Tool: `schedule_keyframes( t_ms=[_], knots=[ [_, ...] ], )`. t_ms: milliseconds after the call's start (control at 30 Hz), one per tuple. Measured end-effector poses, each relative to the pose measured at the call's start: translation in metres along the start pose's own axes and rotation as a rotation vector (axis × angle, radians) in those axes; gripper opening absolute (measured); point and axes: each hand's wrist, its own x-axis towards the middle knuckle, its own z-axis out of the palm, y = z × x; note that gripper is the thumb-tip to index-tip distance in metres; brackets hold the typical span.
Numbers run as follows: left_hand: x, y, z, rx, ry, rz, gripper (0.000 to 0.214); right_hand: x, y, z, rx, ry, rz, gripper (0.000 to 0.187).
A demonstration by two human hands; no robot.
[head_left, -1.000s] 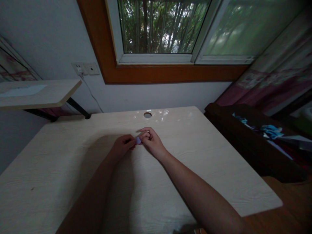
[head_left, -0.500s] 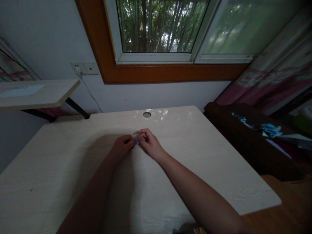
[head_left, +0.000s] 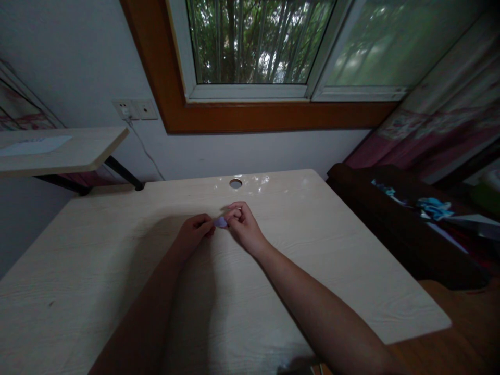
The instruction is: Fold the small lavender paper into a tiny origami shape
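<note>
Both of my hands meet over the middle of a pale wooden desk [head_left: 97,271]. Between them is a small light-purple piece [head_left: 221,222], too small to name. My left hand [head_left: 193,234] pinches its left side with curled fingers. My right hand [head_left: 242,226] pinches its right side, fingers bent and pressed together. The piece sits just above the desk top; whether it touches the desk I cannot tell. Both forearms stretch across the desk toward the hands.
A round cable hole [head_left: 235,183] lies in the desk behind the hands. A smaller raised table [head_left: 74,148] stands at the left by a wall socket [head_left: 135,110]. A window [head_left: 253,47] is ahead. A dark wooden bed frame [head_left: 390,219] with cloth borders the desk's right side.
The hands stay together at the same spot. The purple piece shows a little more between the fingertips now, and my right fingers have shifted slightly. The view moved a little after the first frame.
</note>
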Motion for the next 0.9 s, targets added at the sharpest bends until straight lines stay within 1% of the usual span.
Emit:
schedule_keyframes(
  t_ms=[100, 233, 333, 500, 667, 767, 900],
  knots=[
    [0.0, -0.005, -0.002, -0.013, 0.013, 0.009, 0.021, 0.002, 0.0, -0.002, 0.009, 0.012, 0.009, 0.029],
    [0.001, -0.014, -0.005, -0.044, 0.06, 0.028, 0.019, 0.005, 0.001, -0.007, 0.021, 0.051, -0.028, 0.026],
    [0.002, -0.014, -0.004, -0.073, 0.087, 0.033, 0.02, 0.006, 0.002, -0.008, -0.008, 0.052, -0.036, 0.026],
    [0.001, -0.006, 0.001, 0.0, 0.051, 0.01, 0.023, 0.002, 0.004, -0.006, -0.115, 0.0, -0.066, 0.025],
    [0.003, -0.011, 0.003, 0.094, 0.02, 0.023, 0.024, -0.001, 0.004, -0.007, -0.216, -0.068, -0.092, 0.025],
    [0.004, -0.015, 0.003, 0.091, 0.032, 0.031, 0.025, -0.002, 0.004, -0.007, -0.281, -0.1, -0.058, 0.03],
    [0.004, -0.016, 0.003, 0.122, 0.039, 0.039, 0.025, -0.002, 0.004, -0.007, -0.331, -0.134, -0.031, 0.039]
  ],
)
